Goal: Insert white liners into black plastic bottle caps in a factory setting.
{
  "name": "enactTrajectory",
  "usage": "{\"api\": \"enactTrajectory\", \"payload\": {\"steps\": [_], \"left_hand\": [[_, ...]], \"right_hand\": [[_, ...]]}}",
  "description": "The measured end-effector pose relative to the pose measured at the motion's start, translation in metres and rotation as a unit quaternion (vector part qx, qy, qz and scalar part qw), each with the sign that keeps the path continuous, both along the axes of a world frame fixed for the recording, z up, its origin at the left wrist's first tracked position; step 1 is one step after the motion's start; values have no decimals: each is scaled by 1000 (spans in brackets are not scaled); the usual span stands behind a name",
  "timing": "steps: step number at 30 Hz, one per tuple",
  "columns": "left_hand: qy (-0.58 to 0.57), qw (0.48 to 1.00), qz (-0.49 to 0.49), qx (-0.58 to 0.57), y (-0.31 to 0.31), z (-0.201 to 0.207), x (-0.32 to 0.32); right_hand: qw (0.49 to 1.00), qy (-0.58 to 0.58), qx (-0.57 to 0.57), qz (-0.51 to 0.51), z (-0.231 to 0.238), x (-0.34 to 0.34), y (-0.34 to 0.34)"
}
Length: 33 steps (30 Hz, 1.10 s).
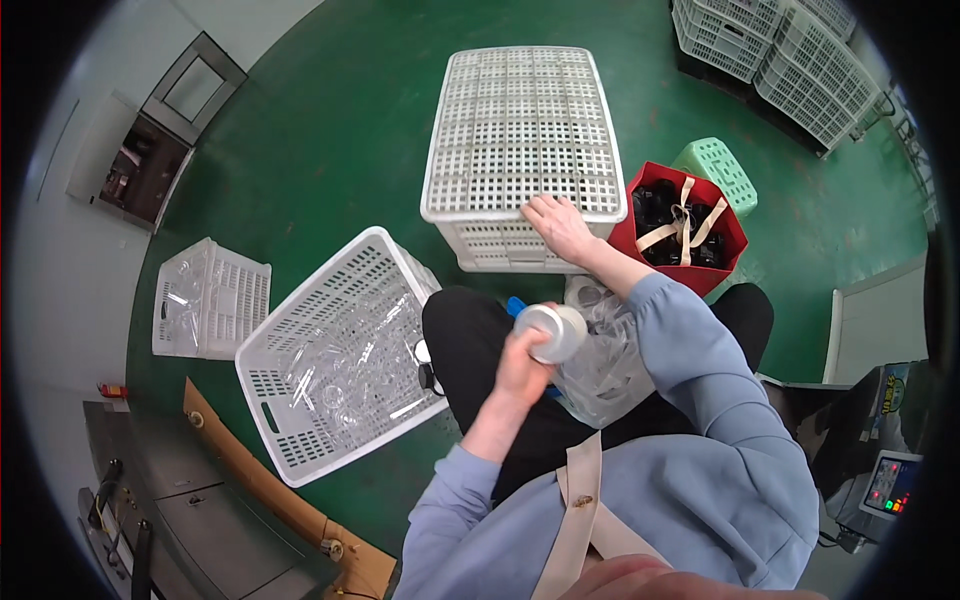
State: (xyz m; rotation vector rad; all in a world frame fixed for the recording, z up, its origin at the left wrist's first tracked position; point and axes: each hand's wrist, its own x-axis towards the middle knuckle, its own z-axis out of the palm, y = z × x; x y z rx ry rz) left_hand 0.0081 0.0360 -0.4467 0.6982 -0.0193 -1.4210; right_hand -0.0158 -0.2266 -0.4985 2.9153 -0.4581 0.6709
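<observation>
White cylinder [553, 333] in left hand [524, 370], long axis tilted sideways

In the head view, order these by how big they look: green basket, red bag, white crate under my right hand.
Largest to smallest:
White crate under your right hand
Red bag
Green basket, partly hidden by the bag

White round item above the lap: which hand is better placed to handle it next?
Probably the left. The left hand already grips the white round item, while the right hand rests on the near edge of the white crate in front, apart from the item.
</observation>
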Motion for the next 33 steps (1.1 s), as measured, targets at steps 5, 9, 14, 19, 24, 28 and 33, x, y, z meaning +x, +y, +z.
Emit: {"api": "enactTrajectory", "payload": {"steps": [5, 9, 14, 19, 24, 28, 33], "left_hand": [[-112, 993, 35, -9, -69, 37, 75], [-227, 974, 0, 22, -136, 45, 110], [-306, 944, -63, 108, -192, 7, 123], [-504, 846, -111, 137, -208, 2, 108], [-528, 806, -190, 187, -201, -15, 118], [-650, 725, -146, 177, -192, -32, 117], [-810, 565, -76, 140, -185, -28, 96]], "right_hand": [[997, 26, 39, 54, 13, -48, 16], [992, 14, 74, 100, 36, -86, 37], [984, 38, 174, -17, 57, -175, 37], [959, -3, 237, -155, 46, -232, 29], [942, 6, 302, -146, 40, -218, 38], [941, 35, 314, -123, 39, -212, 40], [938, 44, 323, -117, 34, -210, 42]]}}
